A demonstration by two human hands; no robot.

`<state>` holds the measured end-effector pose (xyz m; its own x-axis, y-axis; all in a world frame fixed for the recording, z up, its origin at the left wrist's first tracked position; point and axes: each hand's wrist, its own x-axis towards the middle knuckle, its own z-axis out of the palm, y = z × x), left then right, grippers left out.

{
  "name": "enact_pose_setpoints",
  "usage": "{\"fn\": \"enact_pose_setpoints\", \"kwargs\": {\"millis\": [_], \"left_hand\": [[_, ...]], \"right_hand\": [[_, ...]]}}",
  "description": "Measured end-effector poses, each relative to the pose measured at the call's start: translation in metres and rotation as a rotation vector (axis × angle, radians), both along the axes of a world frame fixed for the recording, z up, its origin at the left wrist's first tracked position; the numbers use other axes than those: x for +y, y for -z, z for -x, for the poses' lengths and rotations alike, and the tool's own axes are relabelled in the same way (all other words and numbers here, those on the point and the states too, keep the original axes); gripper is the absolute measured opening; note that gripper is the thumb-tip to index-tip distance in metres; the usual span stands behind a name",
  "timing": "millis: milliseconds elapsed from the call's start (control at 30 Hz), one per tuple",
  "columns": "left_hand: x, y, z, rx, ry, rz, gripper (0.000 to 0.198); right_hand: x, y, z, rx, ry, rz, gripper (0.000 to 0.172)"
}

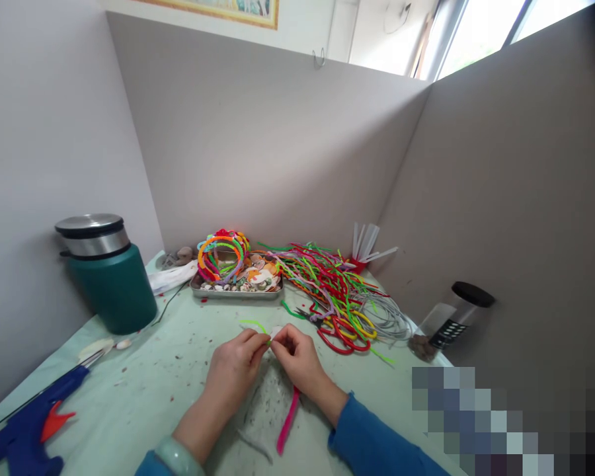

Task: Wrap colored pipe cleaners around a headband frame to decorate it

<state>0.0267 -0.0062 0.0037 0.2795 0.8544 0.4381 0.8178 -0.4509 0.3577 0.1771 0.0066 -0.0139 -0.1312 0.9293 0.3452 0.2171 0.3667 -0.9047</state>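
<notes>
A green stem (254,323) is pinched by the left hand (233,363) and right hand (302,359), just above the pale green tabletop (178,357), which is littered with specks (171,398) and walled by grey partitions (268,132). Beyond, a window (480,33) and picture (252,10) are seen.

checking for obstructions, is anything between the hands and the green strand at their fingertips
Nothing visible: the left hand pinches the green strand, and the right hand meets it at the fingertips, though whether it also grips the strand is unclear. The red-handled scissors lie off to the right, out of the way.
</notes>
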Motion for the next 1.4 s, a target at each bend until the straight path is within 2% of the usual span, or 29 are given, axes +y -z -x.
{"fn": "enact_pose_setpoints", "kwargs": {"millis": [200, 400, 533, 633, 733, 900, 1000, 1100, 1167, 1300, 1400], "left_hand": [[-0.002, -0.004, 0.000, 0.052, -0.010, 0.059, 0.022], [-0.001, -0.012, 0.000, -0.136, 0.066, 0.167, 0.016], [0.002, -0.014, 0.000, -0.385, 0.085, 0.382, 0.018], [0.004, -0.012, 0.001, -0.587, 0.091, 0.647, 0.025], [0.003, -0.012, 0.002, -0.697, 0.101, 0.871, 0.031], [-0.001, -0.016, 0.004, -0.814, 0.173, 0.995, 0.034], [-0.001, -0.021, 0.006, -0.760, 0.169, 0.986, 0.032], [0.000, -0.023, 0.008, -0.635, 0.175, 0.942, 0.021], [0.002, -0.022, 0.009, -0.537, 0.167, 0.836, 0.021], [0.005, -0.015, 0.009, -0.318, 0.052, 0.462, 0.021], [0.005, -0.014, 0.008, -0.241, 0.038, 0.385, 0.023]], "right_hand": [[-0.004, -0.003, 0.000, -0.034, -0.014, -0.049, 0.008], [-0.006, -0.007, -0.002, -0.030, -0.049, -0.061, 0.008], [-0.006, -0.008, -0.003, -0.012, -0.078, -0.041, 0.008], [-0.006, -0.009, -0.003, -0.005, -0.086, -0.045, 0.008], [-0.006, -0.008, -0.003, -0.009, -0.096, -0.057, 0.009], [-0.007, -0.009, -0.004, -0.010, -0.134, -0.073, 0.009], [-0.006, -0.010, -0.005, -0.035, -0.133, -0.102, 0.010], [-0.006, -0.010, -0.005, -0.053, -0.111, -0.115, 0.011], [-0.006, -0.009, -0.005, -0.060, -0.112, -0.110, 0.012], [-0.006, -0.006, -0.004, -0.070, -0.120, -0.095, 0.012], [-0.006, -0.004, -0.004, -0.055, -0.118, -0.070, 0.011]]}}
